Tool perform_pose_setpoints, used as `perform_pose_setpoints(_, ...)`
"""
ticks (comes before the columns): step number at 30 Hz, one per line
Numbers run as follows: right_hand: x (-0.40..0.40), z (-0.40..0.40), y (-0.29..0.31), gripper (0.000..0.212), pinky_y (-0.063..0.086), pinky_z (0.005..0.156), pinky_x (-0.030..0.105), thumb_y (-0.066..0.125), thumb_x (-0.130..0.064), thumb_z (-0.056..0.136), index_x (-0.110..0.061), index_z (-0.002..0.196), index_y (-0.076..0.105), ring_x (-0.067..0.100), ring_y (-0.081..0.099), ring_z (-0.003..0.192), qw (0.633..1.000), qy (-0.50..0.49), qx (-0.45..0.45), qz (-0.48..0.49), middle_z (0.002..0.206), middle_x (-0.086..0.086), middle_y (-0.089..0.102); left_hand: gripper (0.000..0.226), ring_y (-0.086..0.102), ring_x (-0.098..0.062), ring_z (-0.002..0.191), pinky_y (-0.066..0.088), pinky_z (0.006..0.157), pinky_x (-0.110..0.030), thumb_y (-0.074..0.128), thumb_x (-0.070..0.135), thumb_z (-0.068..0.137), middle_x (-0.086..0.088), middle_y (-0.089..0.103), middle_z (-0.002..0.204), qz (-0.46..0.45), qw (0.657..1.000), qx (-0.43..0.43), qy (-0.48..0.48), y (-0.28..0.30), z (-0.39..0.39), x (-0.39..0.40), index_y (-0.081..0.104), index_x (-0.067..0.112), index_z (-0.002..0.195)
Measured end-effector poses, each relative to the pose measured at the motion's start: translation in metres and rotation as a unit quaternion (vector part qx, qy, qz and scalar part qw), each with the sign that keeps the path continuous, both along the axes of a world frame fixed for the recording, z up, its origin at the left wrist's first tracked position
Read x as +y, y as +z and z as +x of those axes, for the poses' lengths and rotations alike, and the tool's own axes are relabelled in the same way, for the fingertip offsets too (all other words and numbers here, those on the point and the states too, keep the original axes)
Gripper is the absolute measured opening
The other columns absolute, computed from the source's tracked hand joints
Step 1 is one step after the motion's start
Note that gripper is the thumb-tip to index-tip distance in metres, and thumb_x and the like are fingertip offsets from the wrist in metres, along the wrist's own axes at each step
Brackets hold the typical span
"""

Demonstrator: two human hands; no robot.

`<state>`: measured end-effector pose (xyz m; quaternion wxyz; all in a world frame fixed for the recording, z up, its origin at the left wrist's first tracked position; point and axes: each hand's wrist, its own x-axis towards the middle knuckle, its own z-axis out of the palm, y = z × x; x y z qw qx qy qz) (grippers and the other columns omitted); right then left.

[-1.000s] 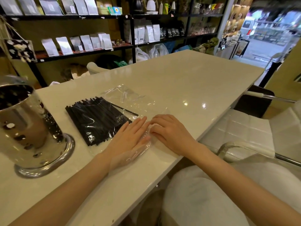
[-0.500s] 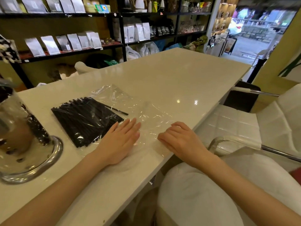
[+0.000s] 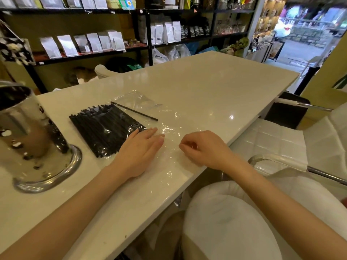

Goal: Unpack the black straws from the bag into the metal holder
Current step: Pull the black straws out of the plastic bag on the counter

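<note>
A bundle of black straws (image 3: 102, 128) lies inside a clear plastic bag (image 3: 142, 102) on the white table (image 3: 206, 85). One loose black straw (image 3: 135, 112) lies apart, just beyond the bundle, also in the bag. The shiny metal holder (image 3: 32, 141) stands upright at the left edge of the head view. My left hand (image 3: 139, 152) rests flat on the bag, fingertips touching the near end of the bundle. My right hand (image 3: 204, 149) sits to the right with curled fingers, thumb and forefinger pinched on the bag's crinkled plastic.
A white padded chair (image 3: 281, 145) with a chrome armrest stands at the table's right edge. Black shelves (image 3: 93, 53) with pouches line the far side. The table's near edge runs just below my wrists.
My hands have moved apart; the right one slid right along the bag and curled from flat into a pinch. The left hand stays flat on the plastic by the straws.
</note>
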<state>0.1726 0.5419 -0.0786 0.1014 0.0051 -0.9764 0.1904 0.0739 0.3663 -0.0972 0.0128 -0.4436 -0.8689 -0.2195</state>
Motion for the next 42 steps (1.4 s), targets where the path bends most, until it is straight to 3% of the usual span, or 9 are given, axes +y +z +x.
perform_pose_setpoints(6, -0.01, -0.058, 0.008, 0.021, 0.047, 0.086, 0.04, 0.052, -0.022, 0.088, -0.018, 0.105, 0.064, 0.019, 0.057, 0.099, 0.997, -0.01, 0.028, -0.068, 0.107, 0.002, 0.066, 0.045, 0.024, -0.015, 0.138, 0.018, 0.112, -0.032, 0.032, 0.04, 0.093, -0.002, 0.03, 0.149, 0.113, 0.985, -0.067, 0.116, 0.017, -0.003, -0.022, 0.047, 0.02, 0.13)
perform_pose_setpoints(13, -0.005, -0.142, 0.006, 0.042, 0.038, 0.096, 0.043, 0.045, -0.029, 0.092, -0.011, 0.13, 0.042, 0.033, 0.042, 0.122, 0.993, -0.113, -0.04, -0.01, 0.13, 0.016, 0.051, 0.048, 0.004, -0.026, 0.142, 0.01, 0.116, -0.042, 0.041, 0.032, 0.092, -0.012, 0.006, 0.153, 0.147, 0.914, -0.187, 0.328, 0.011, -0.026, -0.066, 0.03, 0.019, 0.137)
perform_pose_setpoints(20, -0.01, -0.181, 0.002, 0.039, 0.04, 0.086, 0.04, 0.049, -0.031, 0.089, -0.003, 0.115, 0.046, 0.034, 0.049, 0.108, 0.97, -0.212, -0.082, -0.087, 0.12, 0.017, 0.053, 0.05, 0.032, -0.029, 0.13, 0.029, 0.108, -0.043, 0.05, 0.033, 0.087, -0.007, 0.033, 0.143, 0.243, 0.822, -0.361, 0.368, 0.012, -0.046, -0.062, 0.039, 0.016, 0.132)
perform_pose_setpoints(27, -0.015, -0.194, 0.027, 0.025, 0.032, 0.046, 0.026, 0.065, -0.019, 0.081, -0.001, 0.091, 0.051, 0.02, 0.046, 0.065, 0.932, -0.199, -0.106, -0.283, 0.084, 0.011, 0.048, 0.027, 0.054, -0.022, 0.094, 0.043, 0.087, -0.037, 0.053, 0.016, 0.082, -0.01, 0.056, 0.108, 0.434, 0.682, -0.465, 0.362, 0.013, -0.054, -0.059, 0.048, 0.011, 0.107)
perform_pose_setpoints(30, -0.026, -0.201, 0.052, 0.019, 0.033, 0.047, 0.024, 0.062, -0.013, 0.082, 0.004, 0.089, 0.064, 0.015, 0.043, 0.052, 0.957, -0.149, -0.064, -0.241, 0.076, 0.013, 0.057, 0.042, 0.056, -0.028, 0.105, 0.046, 0.093, -0.044, 0.055, 0.02, 0.073, -0.015, 0.057, 0.118, 0.44, 0.661, -0.495, 0.352, 0.018, -0.054, -0.057, 0.05, 0.012, 0.114)
perform_pose_setpoints(32, -0.037, -0.203, 0.078, 0.02, 0.034, 0.047, 0.021, 0.059, -0.011, 0.084, 0.006, 0.09, 0.067, 0.01, 0.044, 0.052, 0.976, -0.1, -0.031, -0.191, 0.08, 0.014, 0.065, 0.021, 0.059, -0.023, 0.093, 0.048, 0.082, -0.034, 0.049, 0.014, 0.08, -0.013, 0.061, 0.103, 0.483, 0.623, -0.526, 0.321, 0.026, -0.048, -0.056, 0.054, 0.007, 0.099)
perform_pose_setpoints(35, -0.052, -0.205, 0.121, 0.019, 0.038, 0.05, 0.018, 0.057, -0.014, 0.087, 0.002, 0.09, 0.069, 0.004, 0.046, 0.049, 0.99, -0.036, 0.006, -0.133, 0.081, 0.011, 0.07, 0.011, 0.058, -0.025, 0.086, 0.047, 0.085, -0.037, 0.042, 0.007, 0.085, -0.016, 0.058, 0.096, 0.552, 0.521, -0.597, 0.26, 0.037, -0.039, -0.051, 0.05, -0.001, 0.088)
perform_pose_setpoints(38, -0.067, -0.206, 0.149, 0.017, 0.053, 0.066, 0.029, 0.057, -0.015, 0.087, -0.003, 0.084, 0.069, 0.006, 0.059, 0.056, 0.998, 0.0, 0.043, -0.05, 0.079, 0.01, 0.073, 0.042, 0.054, -0.031, 0.091, 0.042, 0.094, -0.044, 0.046, 0.008, 0.082, -0.02, 0.05, 0.1, 0.604, 0.426, -0.636, 0.222, 0.038, -0.046, -0.046, 0.033, 0.006, 0.122)
perform_pose_setpoints(42, -0.084, -0.2, 0.171, 0.014, 0.056, 0.077, 0.04, 0.057, -0.016, 0.083, -0.012, 0.077, 0.068, 0.016, 0.062, 0.067, 0.995, 0.033, 0.079, 0.048, 0.073, 0.004, 0.069, 0.023, 0.057, -0.025, 0.08, 0.045, 0.08, -0.038, 0.05, 0.015, 0.079, -0.014, 0.056, 0.083, 0.569, 0.444, -0.659, 0.211, 0.029, -0.054, -0.037, 0.048, 0.001, 0.097)
